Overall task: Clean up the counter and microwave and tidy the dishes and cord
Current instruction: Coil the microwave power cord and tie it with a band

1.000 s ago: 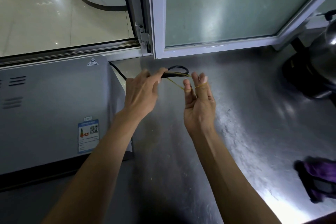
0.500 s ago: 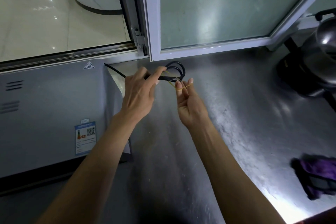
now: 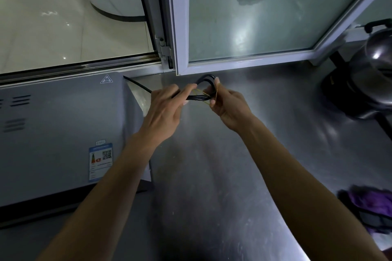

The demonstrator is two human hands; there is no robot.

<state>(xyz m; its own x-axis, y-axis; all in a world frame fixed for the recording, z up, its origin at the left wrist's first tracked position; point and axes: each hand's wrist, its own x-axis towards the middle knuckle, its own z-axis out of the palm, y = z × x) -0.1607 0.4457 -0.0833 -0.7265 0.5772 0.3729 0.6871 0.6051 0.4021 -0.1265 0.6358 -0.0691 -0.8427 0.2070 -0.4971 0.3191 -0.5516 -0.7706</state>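
Observation:
A black power cord (image 3: 204,80) is folded into a short looped bundle above the steel counter (image 3: 222,176), just right of the grey microwave (image 3: 63,129). My left hand (image 3: 167,110) pinches the bundle at its left end between thumb and fingers. My right hand (image 3: 228,104) pinches a thin yellow rubber band (image 3: 206,93) that is stretched around the bundle near the loop. One strand of the cord runs back behind the microwave.
A window frame (image 3: 180,27) with frosted glass stands behind the counter. At the far right sits a dark metal kettle or pot (image 3: 369,82). A purple cloth (image 3: 373,207) lies near the counter's right front edge.
My right hand has closed from open fingers to a pinch and come up against the loop, drawing the rubber band tighter round the cord. The left hand keeps its hold.

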